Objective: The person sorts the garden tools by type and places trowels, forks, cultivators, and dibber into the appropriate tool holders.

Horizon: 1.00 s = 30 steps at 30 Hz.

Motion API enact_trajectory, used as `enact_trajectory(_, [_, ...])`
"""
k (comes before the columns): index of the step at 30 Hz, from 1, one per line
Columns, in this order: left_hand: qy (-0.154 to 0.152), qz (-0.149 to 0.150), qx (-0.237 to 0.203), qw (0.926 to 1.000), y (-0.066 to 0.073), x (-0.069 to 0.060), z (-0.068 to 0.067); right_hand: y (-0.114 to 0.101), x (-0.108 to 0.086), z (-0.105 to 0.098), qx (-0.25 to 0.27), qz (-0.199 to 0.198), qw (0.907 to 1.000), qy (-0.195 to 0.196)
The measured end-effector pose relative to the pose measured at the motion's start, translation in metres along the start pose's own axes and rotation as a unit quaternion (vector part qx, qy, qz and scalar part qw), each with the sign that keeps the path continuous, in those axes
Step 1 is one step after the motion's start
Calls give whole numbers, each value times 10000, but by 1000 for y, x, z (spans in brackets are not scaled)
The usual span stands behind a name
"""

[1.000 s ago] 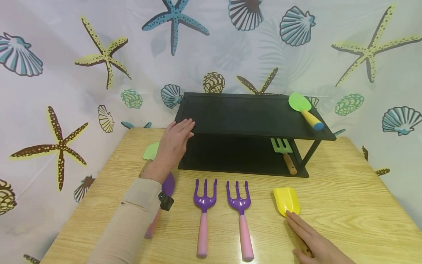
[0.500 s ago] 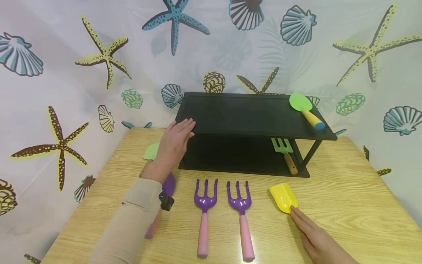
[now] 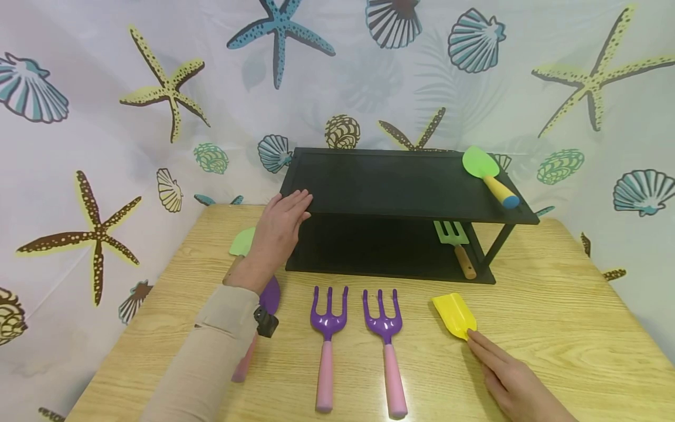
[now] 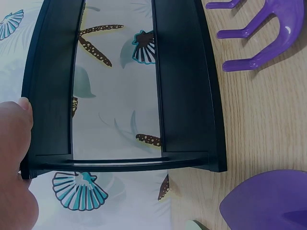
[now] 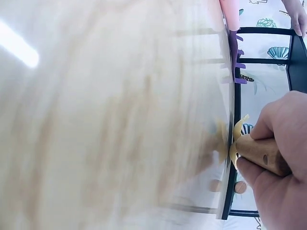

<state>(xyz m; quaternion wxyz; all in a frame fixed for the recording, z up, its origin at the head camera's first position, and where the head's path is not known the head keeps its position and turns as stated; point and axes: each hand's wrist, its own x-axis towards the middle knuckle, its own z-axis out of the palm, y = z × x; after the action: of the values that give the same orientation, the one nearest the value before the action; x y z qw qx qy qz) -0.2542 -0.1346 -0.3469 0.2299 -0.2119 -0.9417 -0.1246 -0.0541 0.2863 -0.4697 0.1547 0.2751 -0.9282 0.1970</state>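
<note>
My left hand [image 3: 282,225] rests on the left front corner of a black two-tier shelf [image 3: 369,181], its fingers straight along the top board. In the left wrist view the thumb [image 4: 24,108] touches the shelf's edge. At the right, my right hand [image 3: 508,375] holds a small yellow scoop [image 3: 455,315] over the table. The right wrist view has its wooden handle [image 5: 263,152] between my thumb and fingers. Two purple hand forks [image 3: 328,322] with pink handles lie side by side between my hands.
A green trowel [image 3: 481,163] with a yellow handle lies on the top board, right side. Below it a green hand fork [image 3: 451,233] lies on the lower board. A purple trowel [image 3: 270,296] and a light green tool [image 3: 242,241] are partly hidden by my left arm.
My right hand has closed round the scoop's handle, and the scoop has turned, its blade shifting slightly left. The left hand stays where it was on the shelf.
</note>
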Motion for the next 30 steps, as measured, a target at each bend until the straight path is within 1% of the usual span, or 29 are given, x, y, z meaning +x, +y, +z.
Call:
enact_trajectory(3, [-4, 0, -1, 10000, 0, 0, 0, -1, 1, -2, -34, -12, 10000, 23])
enact_trajectory(9, [16, 25, 25, 10000, -1, 0, 0, -2, 6, -11, -13, 25, 10000, -59])
enact_trajectory(11, [14, 33, 38, 10000, -1, 0, 1, -1, 9, -14, -31, -74, 10000, -29])
enact_trajectory(16, [-1, 46, 64, 10000, -1, 1, 2, 2, 17, -23, -124, -605, 9977, 271])
enact_trajectory(18, [2, 47, 57, 10000, -1, 0, 2, 1, 21, -28, -140, -722, 9966, 382])
enact_trajectory(26, [59, 55, 45, 10000, -1, 0, 1, -9, 35, -50, -219, -730, 9960, 462])
enact_trajectory(30, [120, 82, 22, 9999, -1, 0, 1, -11, 40, -59, -337, -868, 9946, 463])
